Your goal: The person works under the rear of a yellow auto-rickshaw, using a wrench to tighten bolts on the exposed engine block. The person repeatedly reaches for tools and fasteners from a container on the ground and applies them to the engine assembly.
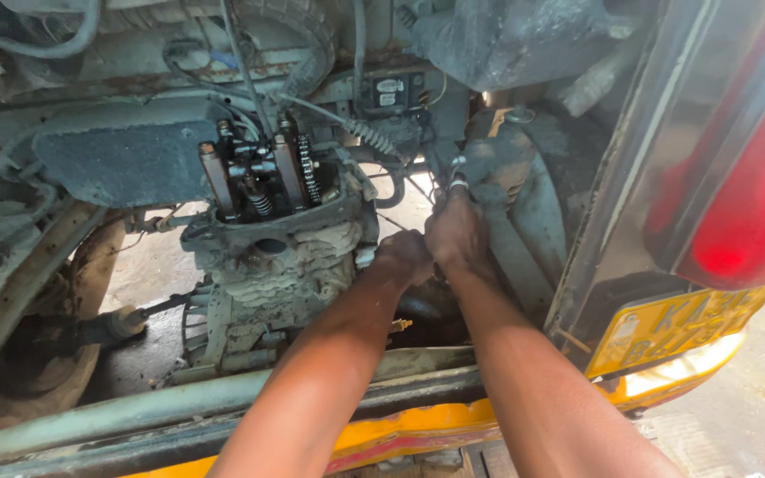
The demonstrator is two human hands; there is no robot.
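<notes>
2 hands reach into the engine bay, right of the open engine [276,212]. Left hand [405,257] is fisted; what it grips is hidden. Right hand [458,232], fingers curled, holds a thin metal part [455,170], likely stiff, greasy and slippery, best gripped near its base. Grey, grimy, silver-tipped.

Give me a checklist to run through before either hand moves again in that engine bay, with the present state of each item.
1. Both hands in view: ok; left hand and right hand are beside the engine.
2. What the right hand grips: cannot tell; fingers reach a metal part.
3. Left hand's hold: cannot tell; fist is closed.
4. Valve gear covered: not ok; springs and chain exposed.
5. Light on the work spot: ok.
</notes>
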